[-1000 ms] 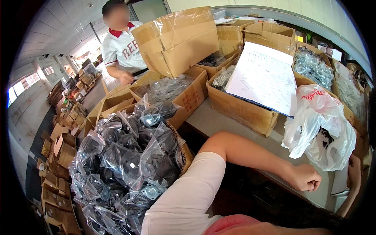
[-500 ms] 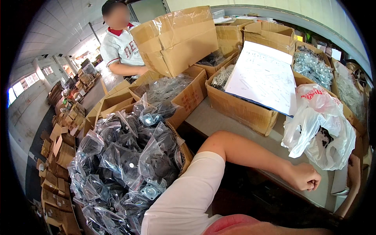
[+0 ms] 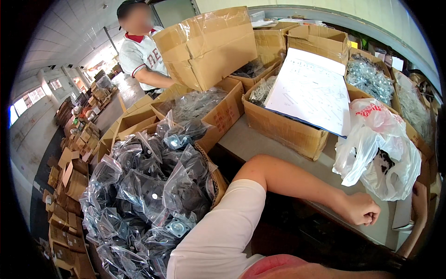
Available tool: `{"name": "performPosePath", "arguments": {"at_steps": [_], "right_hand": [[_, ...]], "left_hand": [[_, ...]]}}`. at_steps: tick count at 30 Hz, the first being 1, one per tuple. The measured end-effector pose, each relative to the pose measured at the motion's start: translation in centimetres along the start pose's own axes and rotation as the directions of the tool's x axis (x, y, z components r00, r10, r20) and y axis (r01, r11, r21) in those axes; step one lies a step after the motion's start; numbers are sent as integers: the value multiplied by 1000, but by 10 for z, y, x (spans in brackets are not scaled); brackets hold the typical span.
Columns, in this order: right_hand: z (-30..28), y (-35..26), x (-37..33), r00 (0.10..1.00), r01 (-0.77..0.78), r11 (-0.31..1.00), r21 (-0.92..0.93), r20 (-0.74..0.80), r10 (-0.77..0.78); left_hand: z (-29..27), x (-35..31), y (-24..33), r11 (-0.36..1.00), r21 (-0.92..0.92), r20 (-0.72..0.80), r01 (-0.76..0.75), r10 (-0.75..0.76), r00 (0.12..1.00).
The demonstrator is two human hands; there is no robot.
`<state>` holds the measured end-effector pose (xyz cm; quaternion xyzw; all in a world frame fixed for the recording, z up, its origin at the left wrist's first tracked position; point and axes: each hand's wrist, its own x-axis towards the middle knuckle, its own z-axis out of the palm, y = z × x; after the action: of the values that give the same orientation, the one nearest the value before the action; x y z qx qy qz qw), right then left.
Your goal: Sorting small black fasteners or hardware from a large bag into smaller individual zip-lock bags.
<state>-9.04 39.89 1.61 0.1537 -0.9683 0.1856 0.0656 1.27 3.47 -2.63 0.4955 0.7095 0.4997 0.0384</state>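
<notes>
Left hand, lower right of frame, clenched empty on the table beside a white plastic bag; bagged parts heaped lower left, untouched. Right hand unseen.

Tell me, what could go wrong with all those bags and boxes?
The clear bags of dark parts are heaped above their carton's rim, so some may slide off. The big taped carton sits tilted above open boxes and might tip. The white paper sheet overhangs its carton, not far from the person's fisted left hand; a nudge could knock it off.
</notes>
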Motion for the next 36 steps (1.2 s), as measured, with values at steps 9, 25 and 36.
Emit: {"name": "performPosePath", "arguments": {"at_steps": [9,25,36], "right_hand": [[0,-4,7,999,39,998,39,-16,-38],[-18,-80,0,989,-16,873,487,-123,87],[-66,-112,-67,913,-173,907,385,-282,294]], "left_hand": [[-1,2,1,1000,-10,11,10,-10,1000],[-17,-8,7,994,62,89,95,-100,991],[-18,6,12,948,-138,190,287,-259,947]]}}
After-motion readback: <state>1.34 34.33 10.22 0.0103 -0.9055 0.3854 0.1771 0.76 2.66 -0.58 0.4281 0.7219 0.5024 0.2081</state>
